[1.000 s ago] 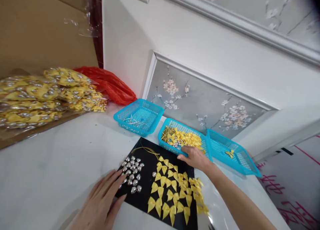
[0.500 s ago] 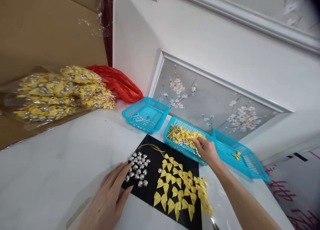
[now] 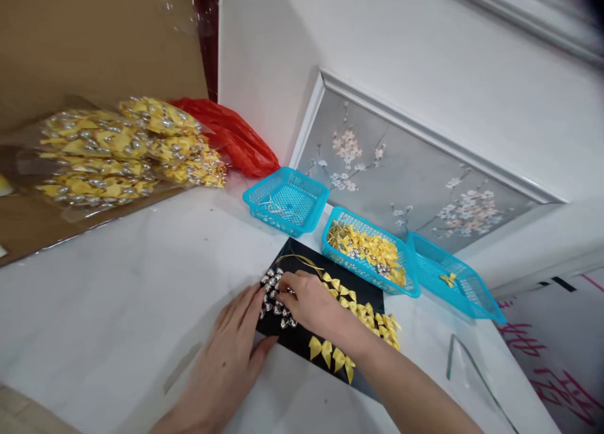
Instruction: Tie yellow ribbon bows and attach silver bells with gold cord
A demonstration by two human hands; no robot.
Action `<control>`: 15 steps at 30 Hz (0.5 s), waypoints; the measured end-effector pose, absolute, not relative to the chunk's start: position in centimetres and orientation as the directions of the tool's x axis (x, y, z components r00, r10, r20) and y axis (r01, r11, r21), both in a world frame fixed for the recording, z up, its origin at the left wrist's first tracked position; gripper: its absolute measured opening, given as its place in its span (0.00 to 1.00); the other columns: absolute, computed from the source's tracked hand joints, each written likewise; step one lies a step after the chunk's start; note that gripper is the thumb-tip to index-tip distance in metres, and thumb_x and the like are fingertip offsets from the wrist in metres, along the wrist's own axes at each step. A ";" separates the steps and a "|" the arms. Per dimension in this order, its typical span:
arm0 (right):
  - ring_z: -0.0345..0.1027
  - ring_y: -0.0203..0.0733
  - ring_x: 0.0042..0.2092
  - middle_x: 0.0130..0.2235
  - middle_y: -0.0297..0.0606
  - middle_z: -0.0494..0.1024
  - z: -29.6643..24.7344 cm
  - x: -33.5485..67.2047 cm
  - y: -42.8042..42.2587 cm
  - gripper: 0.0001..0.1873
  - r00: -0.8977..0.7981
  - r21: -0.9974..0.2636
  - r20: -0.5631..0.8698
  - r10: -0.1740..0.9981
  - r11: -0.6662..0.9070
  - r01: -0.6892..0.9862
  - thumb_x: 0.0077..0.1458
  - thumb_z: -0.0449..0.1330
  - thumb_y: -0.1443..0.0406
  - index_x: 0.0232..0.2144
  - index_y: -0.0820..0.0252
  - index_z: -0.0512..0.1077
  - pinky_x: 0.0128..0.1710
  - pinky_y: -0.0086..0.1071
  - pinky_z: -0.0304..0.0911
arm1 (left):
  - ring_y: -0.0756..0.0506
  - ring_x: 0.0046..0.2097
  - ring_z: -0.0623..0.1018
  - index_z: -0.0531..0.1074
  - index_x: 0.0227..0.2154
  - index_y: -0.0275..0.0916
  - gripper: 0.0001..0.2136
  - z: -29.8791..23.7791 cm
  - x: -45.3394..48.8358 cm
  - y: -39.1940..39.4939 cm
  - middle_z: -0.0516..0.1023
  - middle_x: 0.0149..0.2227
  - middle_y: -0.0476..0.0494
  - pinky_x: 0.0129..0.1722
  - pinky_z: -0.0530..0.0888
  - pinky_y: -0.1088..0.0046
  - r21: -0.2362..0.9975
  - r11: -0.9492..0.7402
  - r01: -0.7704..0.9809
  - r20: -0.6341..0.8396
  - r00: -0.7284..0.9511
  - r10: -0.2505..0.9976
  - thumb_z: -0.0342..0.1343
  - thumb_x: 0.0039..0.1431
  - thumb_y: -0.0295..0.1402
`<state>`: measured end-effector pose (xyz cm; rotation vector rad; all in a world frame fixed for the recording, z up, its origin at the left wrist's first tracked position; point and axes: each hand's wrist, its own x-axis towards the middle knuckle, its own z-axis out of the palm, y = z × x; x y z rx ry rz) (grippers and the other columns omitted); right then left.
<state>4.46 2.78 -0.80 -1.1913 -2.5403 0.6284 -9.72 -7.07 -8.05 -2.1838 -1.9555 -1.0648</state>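
Observation:
My left hand lies with fingers stretched out on the white table, its fingertips at the left edge of a black mat. Silver heart-shaped beads are gathered on the mat beside those fingertips. Over the right part of this pile is my right hand, thumb and fingers closed together; what they pinch is too small to make out. Yellow ribbon bows lie in rows on the mat, partly hidden under my right hand and forearm. Thin gold ties lie across the mat's upper part.
A blue basket behind the mat holds bows, beads and gold ties. Another blue basket has thin white sticks; a third blue basket has a few yellow bits. Bagged yellow bows and a red plastic bag lie at left.
My right hand has moved left from the middle basket to the silver beads on the mat. My left hand stays flat at the mat's edge. The view has shifted a little.

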 end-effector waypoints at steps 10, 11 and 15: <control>0.71 0.39 0.45 0.44 0.39 0.76 0.0 6.4 1.4 0.17 -0.595 -0.574 0.126 0.794 0.547 0.609 0.56 0.53 0.76 0.41 0.56 0.76 0.49 0.33 0.64 | 0.33 0.59 0.68 0.62 0.56 0.34 0.22 -8.0 -9.5 -7.0 0.69 0.58 0.31 0.56 0.66 0.50 0.365 -0.249 0.897 0.460 0.059 0.886 0.50 0.59 0.35; 0.71 0.39 0.44 0.45 0.39 0.75 0.2 7.2 1.1 0.18 -0.564 -0.588 0.140 0.814 0.527 0.614 0.57 0.52 0.76 0.42 0.56 0.75 0.47 0.34 0.66 | 0.33 0.59 0.68 0.62 0.56 0.34 0.22 -8.0 -9.6 -7.0 0.69 0.58 0.31 0.57 0.66 0.50 0.367 -0.247 0.897 0.451 0.061 0.890 0.50 0.60 0.35; 0.72 0.40 0.39 0.43 0.38 0.76 1.2 11.2 -2.4 0.12 -0.391 -0.671 0.147 0.909 0.382 0.636 0.60 0.52 0.68 0.41 0.53 0.74 0.37 0.31 0.70 | 0.32 0.59 0.67 0.63 0.55 0.32 0.21 -8.0 -9.8 -7.1 0.68 0.58 0.30 0.55 0.67 0.50 0.361 -0.264 0.895 0.448 0.082 0.890 0.46 0.62 0.38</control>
